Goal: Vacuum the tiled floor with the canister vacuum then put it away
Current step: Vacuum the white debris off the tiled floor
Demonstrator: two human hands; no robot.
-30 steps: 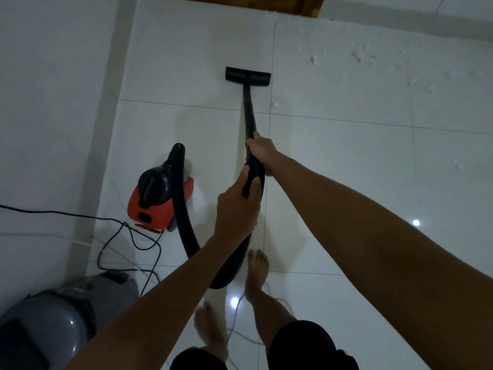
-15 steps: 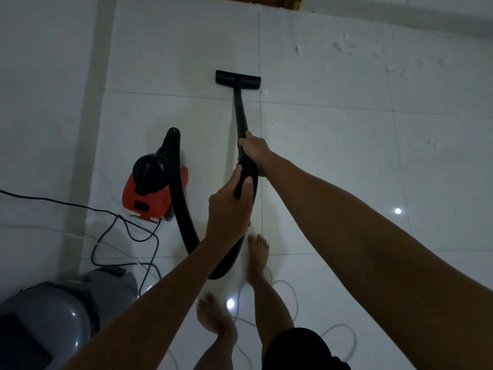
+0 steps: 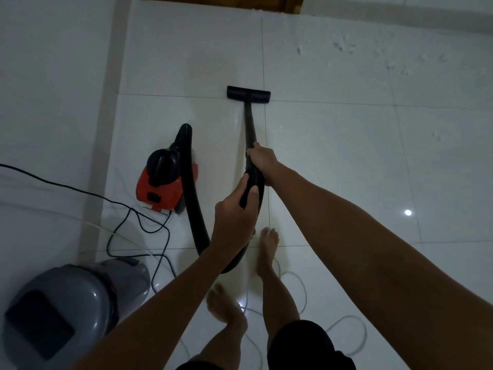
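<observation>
Tiled floor (image 3: 346, 161), white and glossy, fills the view; loose pale debris (image 3: 344, 46) lies scattered toward 1 o'clock, well apart from the nozzle, so the sweep is judged far from done.

Grey bin (image 3: 66, 303) at 8 o'clock; red canister vacuum (image 3: 162, 188) at 10 o'clock of the feet, beside the wall (image 3: 53, 76); its black hose (image 3: 193, 209) loops down and back up to the hands.

Risks, largest first: black power cord (image 3: 128, 214) trails from the canister in loops toward 7 o'clock, and a white cord (image 3: 301, 289) circles the bare feet; a step back could snag either and tip the canister or trip the person. Hose is bent tightly behind the left hand; a long push toward 12 o'clock may drag the canister into the wall. Floor head (image 3: 248, 94) sits across a grout line at 12 o'clock; if tilted it would skip debris.

Hands: right hand (image 3: 262, 160) wraps the wand (image 3: 250, 124) at its lower end; left hand (image 3: 236, 214) just behind, at 7 o'clock of it, fingers curled round the ribbed hose cuff (image 3: 253, 185); both holding firmly, close together. Floor head lies straight ahead of both hands, well apart; canister lies at 9 o'clock of the left hand, near.
</observation>
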